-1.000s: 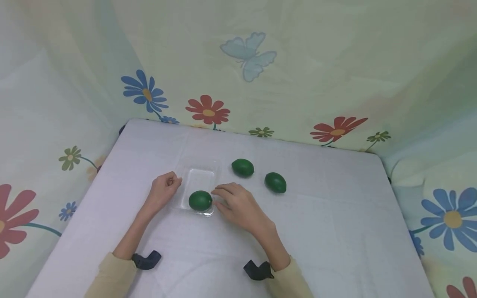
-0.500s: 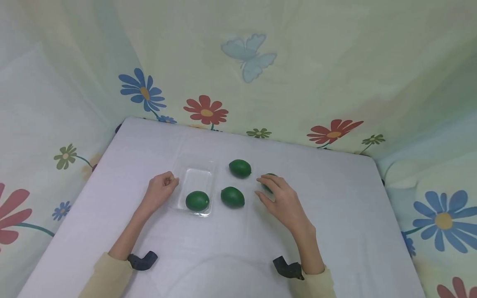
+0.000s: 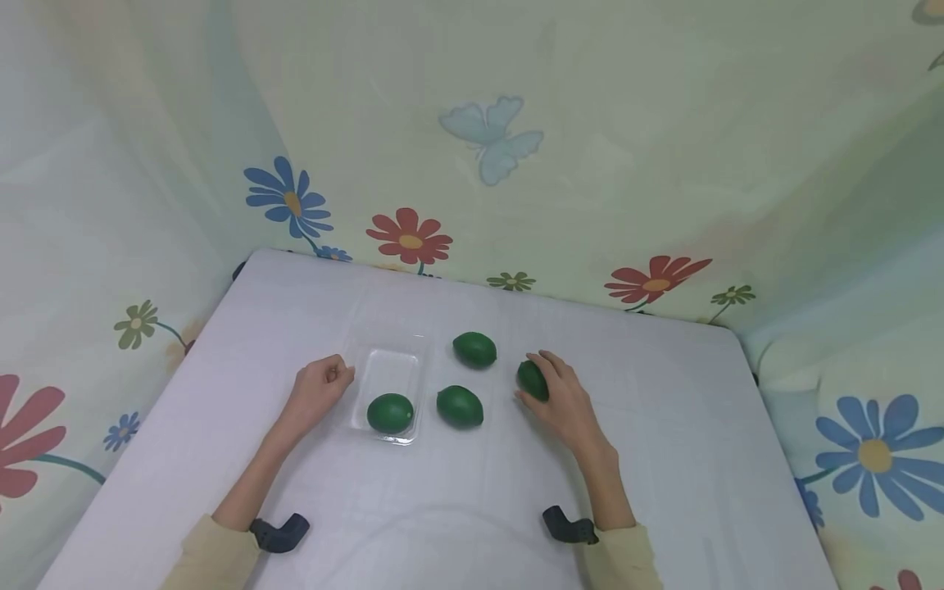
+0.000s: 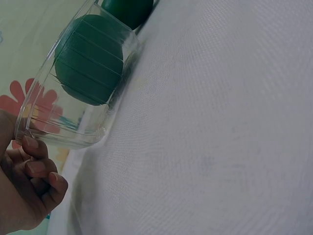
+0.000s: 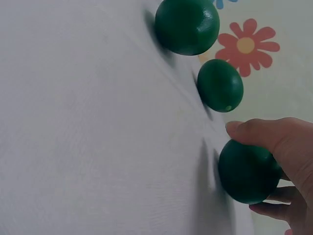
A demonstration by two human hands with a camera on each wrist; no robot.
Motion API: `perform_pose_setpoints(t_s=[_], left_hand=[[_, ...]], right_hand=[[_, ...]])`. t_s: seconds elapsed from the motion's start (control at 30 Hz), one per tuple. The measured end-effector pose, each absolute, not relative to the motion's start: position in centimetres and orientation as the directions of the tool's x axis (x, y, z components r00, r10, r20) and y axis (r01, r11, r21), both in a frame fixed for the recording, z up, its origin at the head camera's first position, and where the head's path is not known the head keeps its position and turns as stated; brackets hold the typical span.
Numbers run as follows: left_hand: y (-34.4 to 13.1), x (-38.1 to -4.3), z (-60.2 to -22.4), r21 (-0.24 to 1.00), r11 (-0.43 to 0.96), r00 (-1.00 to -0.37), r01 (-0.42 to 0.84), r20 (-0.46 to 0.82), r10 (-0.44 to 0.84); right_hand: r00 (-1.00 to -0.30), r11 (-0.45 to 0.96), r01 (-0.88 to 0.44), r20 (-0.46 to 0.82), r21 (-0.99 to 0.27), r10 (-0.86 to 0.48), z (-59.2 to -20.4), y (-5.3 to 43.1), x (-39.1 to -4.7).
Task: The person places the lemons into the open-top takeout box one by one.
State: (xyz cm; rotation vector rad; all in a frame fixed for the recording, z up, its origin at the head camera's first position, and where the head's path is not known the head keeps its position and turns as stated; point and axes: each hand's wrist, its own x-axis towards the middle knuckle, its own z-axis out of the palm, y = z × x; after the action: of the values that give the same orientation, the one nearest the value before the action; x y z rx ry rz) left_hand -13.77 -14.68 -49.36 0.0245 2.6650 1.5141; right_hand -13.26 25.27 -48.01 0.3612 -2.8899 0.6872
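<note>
My left hand (image 3: 319,390) pinches the left rim of a clear plastic container (image 4: 73,139), fingers curled below its edge. Inside the container's near end lies a green lime (image 3: 390,414). On the right, my right hand (image 3: 566,406) has its thumb and fingers round another lime (image 5: 249,171), thumb on one side and fingers on the other. Between container and right hand, a third lime (image 3: 460,407) rests on the cloth. Farther back is one more lime (image 3: 474,350), also on the cloth.
A white cloth covers the table (image 3: 664,459). Floral curtains (image 3: 627,164) hang behind it and at both sides. Dark wrist mounts (image 3: 281,534) are worn on both forearms, low over the cloth.
My right hand has moved right from beside the container, uncovering a lime on the cloth, and now grips the rightmost lime. The left hand stays at the container's rim.
</note>
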Motion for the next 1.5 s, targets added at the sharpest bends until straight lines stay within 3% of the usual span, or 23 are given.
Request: perform_pose_setpoints(t_s=[1.03, 1.5], left_hand=[[-14.5, -13.6, -49.7, 0.859, 0.511, -0.998, -0.011, -0.041, 0.049], [-14.5, -13.8, -49.4, 0.861, 0.509, -0.998, -0.008, -0.035, 0.044]], right_hand=[[-0.983, 0.849, -0.176, 0.132, -0.499, -0.126, -49.0, 25.5, -12.0], [-0.893, 0.76, -0.437, 0.333, -0.482, -0.302, -45.2, 22.5, -10.6]])
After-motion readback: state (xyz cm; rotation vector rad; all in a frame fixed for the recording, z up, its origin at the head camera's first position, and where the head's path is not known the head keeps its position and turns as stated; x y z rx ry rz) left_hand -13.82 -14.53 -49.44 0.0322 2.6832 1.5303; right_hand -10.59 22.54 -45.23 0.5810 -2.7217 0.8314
